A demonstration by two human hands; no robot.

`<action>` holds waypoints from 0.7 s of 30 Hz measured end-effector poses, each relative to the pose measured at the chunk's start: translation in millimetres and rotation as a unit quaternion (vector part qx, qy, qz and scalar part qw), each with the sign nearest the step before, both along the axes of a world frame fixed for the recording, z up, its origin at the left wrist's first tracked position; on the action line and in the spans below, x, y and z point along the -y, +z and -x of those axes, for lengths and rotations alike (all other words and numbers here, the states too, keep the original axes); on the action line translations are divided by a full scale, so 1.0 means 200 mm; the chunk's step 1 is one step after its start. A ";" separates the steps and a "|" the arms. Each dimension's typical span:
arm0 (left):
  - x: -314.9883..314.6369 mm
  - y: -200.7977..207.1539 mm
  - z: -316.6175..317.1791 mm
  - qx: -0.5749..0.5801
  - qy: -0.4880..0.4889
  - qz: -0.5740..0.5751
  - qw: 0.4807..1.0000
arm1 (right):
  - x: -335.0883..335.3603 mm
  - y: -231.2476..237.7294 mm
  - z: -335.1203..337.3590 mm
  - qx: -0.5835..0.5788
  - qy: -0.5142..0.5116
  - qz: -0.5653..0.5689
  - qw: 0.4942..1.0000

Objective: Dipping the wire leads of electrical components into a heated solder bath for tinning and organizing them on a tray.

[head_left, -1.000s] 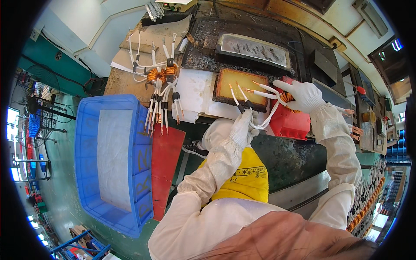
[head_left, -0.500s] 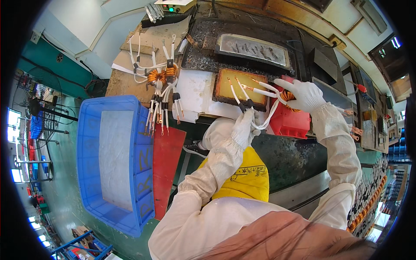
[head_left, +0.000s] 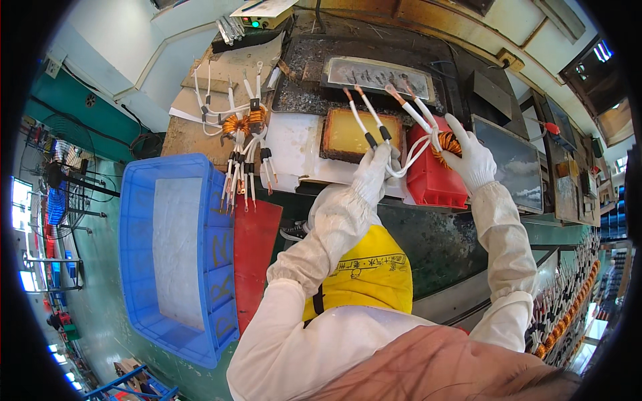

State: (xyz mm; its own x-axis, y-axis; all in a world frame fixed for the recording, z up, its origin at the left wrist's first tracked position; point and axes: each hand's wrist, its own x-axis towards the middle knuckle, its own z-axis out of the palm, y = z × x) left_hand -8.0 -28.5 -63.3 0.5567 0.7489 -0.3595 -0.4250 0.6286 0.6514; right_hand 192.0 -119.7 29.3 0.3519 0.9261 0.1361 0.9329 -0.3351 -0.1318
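We held an orange coil (head_left: 449,148) in our right hand (head_left: 477,162), with its fingers curled around the side. The coil was over a red box (head_left: 436,182), but we could not tell if they touched. Our left hand (head_left: 373,171) had its fingers closed on the white wires (head_left: 372,109) that came from the coil, near their black bands. The bare copper ends pointed away from us, past a yellow block (head_left: 360,135) on the worktop (head_left: 179,146). Two more coils (head_left: 235,125) lay to our left, and their wires hung down over the edge. A blue tub (head_left: 224,281) was below them.
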 end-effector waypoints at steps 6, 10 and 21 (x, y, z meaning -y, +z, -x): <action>-0.15 0.05 -0.15 -0.054 -0.035 -0.074 0.995 | -0.19 0.02 -0.07 -0.005 -0.061 0.015 0.998; -0.26 0.01 -0.25 -0.041 -0.044 -0.082 0.995 | -0.29 -0.01 -0.16 0.017 -0.056 0.011 0.998; -0.43 -0.03 -0.35 -0.032 -0.063 -0.061 0.996 | -0.49 0.04 -0.21 0.020 -0.082 0.042 0.996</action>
State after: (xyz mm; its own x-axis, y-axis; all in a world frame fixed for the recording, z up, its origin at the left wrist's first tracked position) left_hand 62.2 57.7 -70.2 0.6284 0.7143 -0.3079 -0.3025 0.5891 0.7493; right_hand 234.8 -21.1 36.6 0.4951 0.8654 0.0766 0.8687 -0.4916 -0.0606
